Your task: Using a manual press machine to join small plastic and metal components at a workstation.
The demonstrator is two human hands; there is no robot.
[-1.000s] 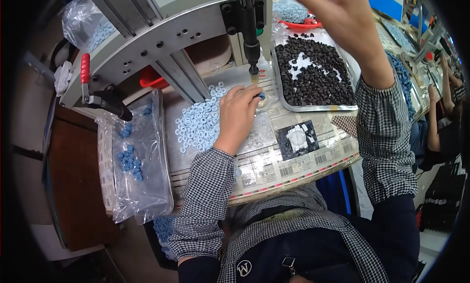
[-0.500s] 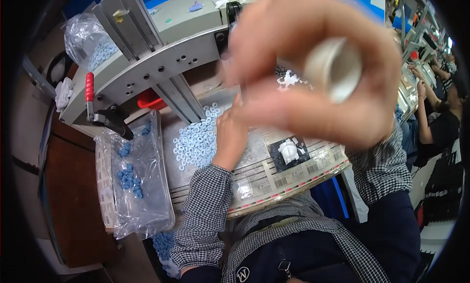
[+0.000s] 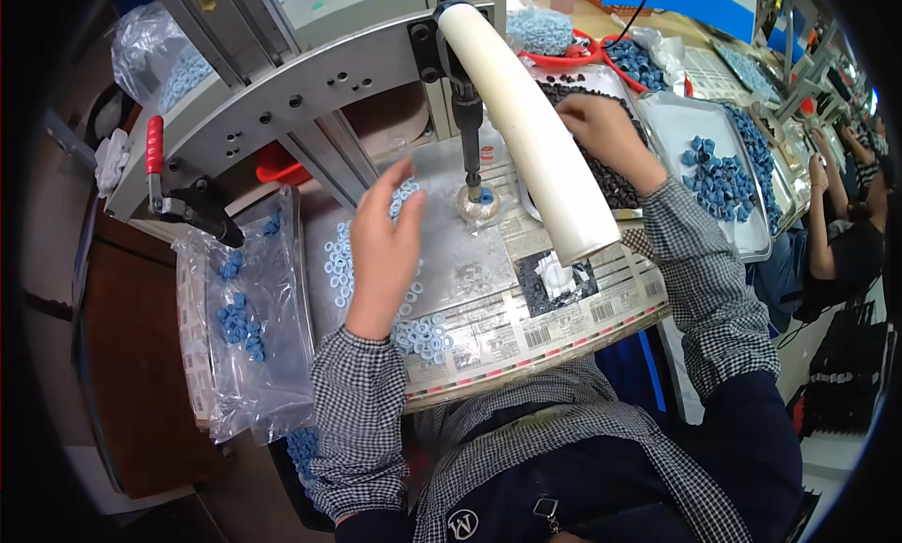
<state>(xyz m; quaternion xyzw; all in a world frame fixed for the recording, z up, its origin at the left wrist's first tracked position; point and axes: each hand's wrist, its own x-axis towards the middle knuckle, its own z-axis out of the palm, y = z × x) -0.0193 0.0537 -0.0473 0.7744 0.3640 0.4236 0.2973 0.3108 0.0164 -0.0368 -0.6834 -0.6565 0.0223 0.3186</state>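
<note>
My left hand (image 3: 381,247) lies flat with fingers apart over a scatter of pale blue rings (image 3: 338,261) on the plastic-covered bench. The press ram (image 3: 470,158) points down onto a small round fixture (image 3: 479,201) that holds a blue piece. The white press handle (image 3: 531,130) slants up toward the camera, with no hand on it. Beyond it, my right hand (image 3: 601,130) rests on a metal tray of small dark parts (image 3: 615,186), its fingertips down among them and partly hidden by the handle.
A clear bag with blue parts (image 3: 244,308) lies at the left, below a red-handled toggle clamp (image 3: 155,153). A metal tray of blue parts (image 3: 719,177) stands at the right, red bowls (image 3: 573,50) behind. A co-worker's arm (image 3: 827,224) is at the far right.
My right hand has let go of the white handle and dropped to the tray of dark parts. My left hand has moved left from the fixture to the rings.
</note>
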